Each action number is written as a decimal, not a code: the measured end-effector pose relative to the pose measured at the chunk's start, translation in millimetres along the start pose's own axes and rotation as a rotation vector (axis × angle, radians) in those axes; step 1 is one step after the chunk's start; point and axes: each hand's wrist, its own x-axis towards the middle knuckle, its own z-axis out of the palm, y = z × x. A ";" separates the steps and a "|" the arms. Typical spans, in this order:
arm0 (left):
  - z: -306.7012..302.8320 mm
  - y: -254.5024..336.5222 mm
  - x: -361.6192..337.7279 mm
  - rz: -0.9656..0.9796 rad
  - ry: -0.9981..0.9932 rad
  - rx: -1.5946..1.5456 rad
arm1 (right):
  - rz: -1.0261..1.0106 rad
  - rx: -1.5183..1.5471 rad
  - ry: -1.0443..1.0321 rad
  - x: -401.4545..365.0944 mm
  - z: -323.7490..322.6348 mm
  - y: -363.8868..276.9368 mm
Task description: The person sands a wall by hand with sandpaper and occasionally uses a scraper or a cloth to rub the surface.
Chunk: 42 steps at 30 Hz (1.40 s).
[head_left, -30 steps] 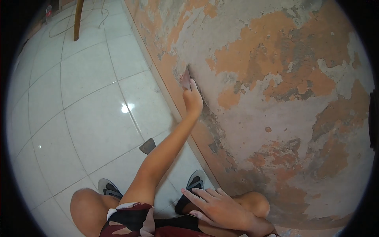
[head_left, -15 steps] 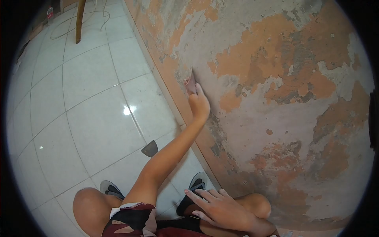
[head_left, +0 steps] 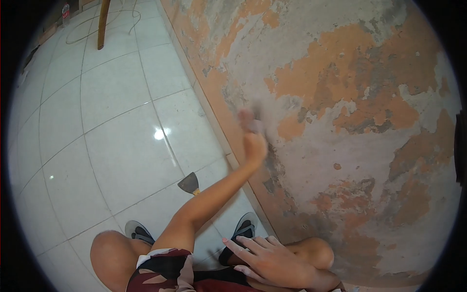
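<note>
Crouching beside a patchy wall (head_left: pixel 335 141), I have my left hand (head_left: pixel 255 141) stretched out against its lower part. That hand is smeared by motion, with its fingers closed around a pinkish-brown folded sheet that looks like sandpaper (head_left: pixel 247 117). My right hand (head_left: pixel 270 260) lies over my right knee, fingers spread and holding nothing; its fingertips are whitish with dust. On the floor, partly covered by my left forearm, is a putty knife (head_left: pixel 188 183) with a dark blade and a yellowish handle.
Glossy white tiles (head_left: pixel 116 160) cover the floor left of the wall. A wooden pole (head_left: pixel 102 27), a loose thin cable (head_left: pixel 78 41) and a plastic bottle (head_left: pixel 65 15) are at the far left. My sandaled feet (head_left: pixel 244 226) stand near the wall's base.
My left hand has moved down along the wall, nearer to me, with the sheet. More of the putty knife's handle shows. My right hand stays on the knee.
</note>
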 end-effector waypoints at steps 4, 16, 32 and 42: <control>-2.9 31.9 -41.9 0.615 -0.491 -0.164 | 0.018 -0.008 -0.015 4.0 9.1 9.4; 4.4 69.6 -33.5 0.341 -0.319 -0.142 | -0.017 -0.026 0.022 4.5 9.2 -1.5; -7.8 43.9 -21.1 0.963 -0.713 0.079 | -0.011 -0.035 -0.011 1.7 6.2 3.5; -9.8 67.7 5.6 -0.305 -0.319 -0.036 | 0.002 -0.001 -0.035 20.3 14.5 7.0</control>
